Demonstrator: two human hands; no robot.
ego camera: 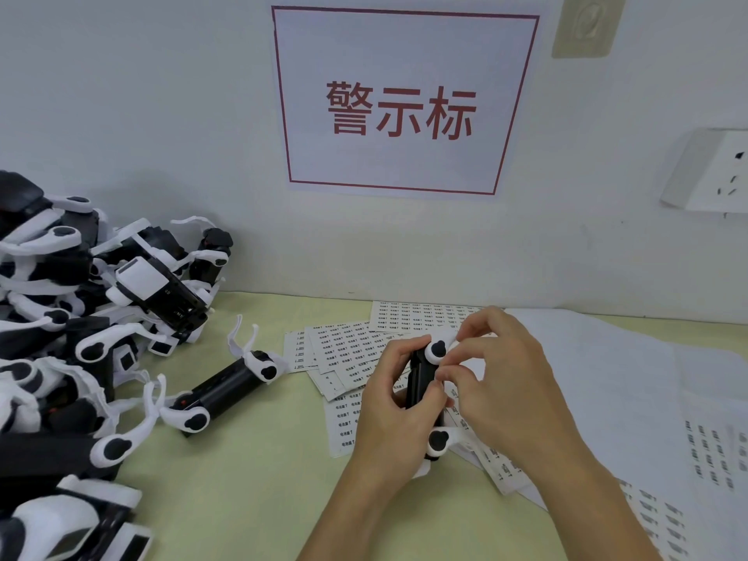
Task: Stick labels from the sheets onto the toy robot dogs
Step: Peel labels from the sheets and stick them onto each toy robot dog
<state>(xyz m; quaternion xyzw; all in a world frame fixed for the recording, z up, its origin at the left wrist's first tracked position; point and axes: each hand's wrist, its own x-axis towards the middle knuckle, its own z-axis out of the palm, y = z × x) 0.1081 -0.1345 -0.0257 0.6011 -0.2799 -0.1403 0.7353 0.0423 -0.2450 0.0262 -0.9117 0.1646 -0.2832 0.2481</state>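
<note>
Hands: left hand (390,402) grips toy dog (421,382), right hand (502,382) pinches it.

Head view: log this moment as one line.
left hand grips toy dog | right hand fingers on it | label sheets beneath

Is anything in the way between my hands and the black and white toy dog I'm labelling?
Nothing visible. The left hand already grips the black and white toy robot dog, and the right hand has its fingertips on it, above the white label sheets.
</note>
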